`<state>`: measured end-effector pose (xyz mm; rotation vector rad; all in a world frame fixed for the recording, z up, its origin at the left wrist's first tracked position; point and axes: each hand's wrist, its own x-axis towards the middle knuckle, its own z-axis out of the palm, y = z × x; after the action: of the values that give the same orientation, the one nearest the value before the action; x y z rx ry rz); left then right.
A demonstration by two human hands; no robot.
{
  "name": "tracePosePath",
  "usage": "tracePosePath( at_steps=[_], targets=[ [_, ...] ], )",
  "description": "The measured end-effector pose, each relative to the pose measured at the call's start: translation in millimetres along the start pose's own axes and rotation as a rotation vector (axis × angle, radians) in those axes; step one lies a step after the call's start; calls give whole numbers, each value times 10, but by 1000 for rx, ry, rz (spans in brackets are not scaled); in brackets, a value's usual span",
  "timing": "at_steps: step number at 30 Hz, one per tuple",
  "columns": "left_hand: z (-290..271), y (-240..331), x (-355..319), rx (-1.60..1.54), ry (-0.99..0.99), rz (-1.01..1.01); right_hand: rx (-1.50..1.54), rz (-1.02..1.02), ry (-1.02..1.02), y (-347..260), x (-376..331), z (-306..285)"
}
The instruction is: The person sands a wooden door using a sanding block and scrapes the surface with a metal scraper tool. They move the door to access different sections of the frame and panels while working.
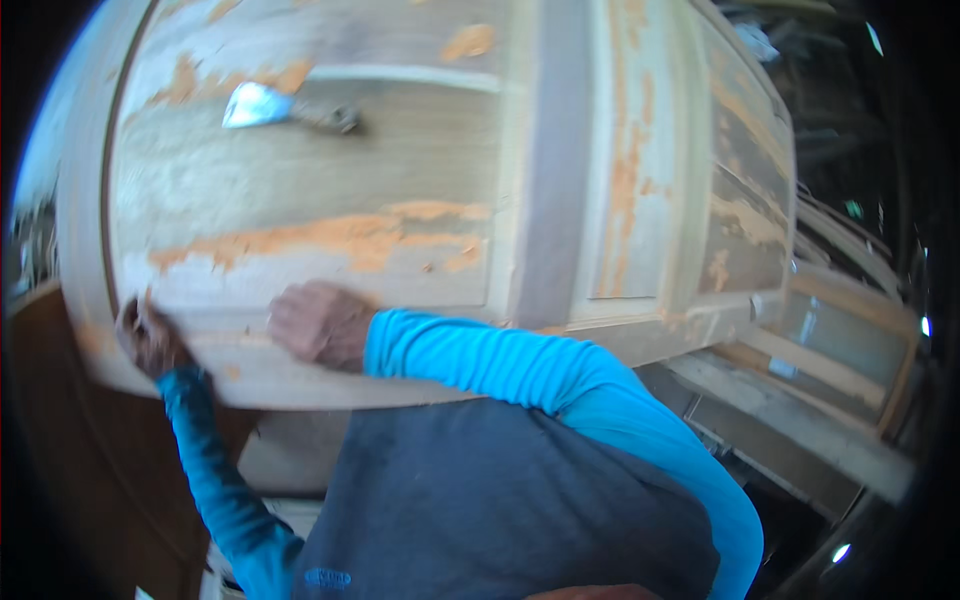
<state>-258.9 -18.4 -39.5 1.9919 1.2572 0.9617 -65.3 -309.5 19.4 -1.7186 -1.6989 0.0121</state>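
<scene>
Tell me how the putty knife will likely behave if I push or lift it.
The putty knife looks small, so it should be light to lift. Its shiny blade appears metallic, suggesting a mostly stiff feel. Pushed across the panelled wooden door, it would likely slide rather than roll, given that broad, flat blade.

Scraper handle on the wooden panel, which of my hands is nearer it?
Right. In the picture, your right hand is below the scraper handle, over the wooden panel; your left hand is farther, below and to its left.
</scene>
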Motion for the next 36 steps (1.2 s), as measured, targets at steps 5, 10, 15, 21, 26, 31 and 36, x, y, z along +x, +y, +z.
tracePosePath(
  at_steps=[5, 10, 15, 21, 26, 31, 36],
  targets=[
    [-58, 447, -275, 165, -264, 94, 81, 59, -35, 26, 25, -63],
    [-73, 650, -285, 202, -545, 473, 92, 152, -83, -53, -70, -50],
    [-78, 988, -136, 88, -656, 396, 121, 237, -26, -68, 30, -37],
    [-43, 951, -39, -38, -652, 419, 149, 333, -88, -68, 96, -88],
    [-72, 924, 54, -54, -769, 403, 208, 376, -136, -58, 154, -144],
    [-86, 858, 1, -55, -758, 364, 171, 340, -149, -27, 141, -148],
    [-20, 759, -73, -80, -644, 475, 168, 355, -113, -68, 124, -129]
  ],
)
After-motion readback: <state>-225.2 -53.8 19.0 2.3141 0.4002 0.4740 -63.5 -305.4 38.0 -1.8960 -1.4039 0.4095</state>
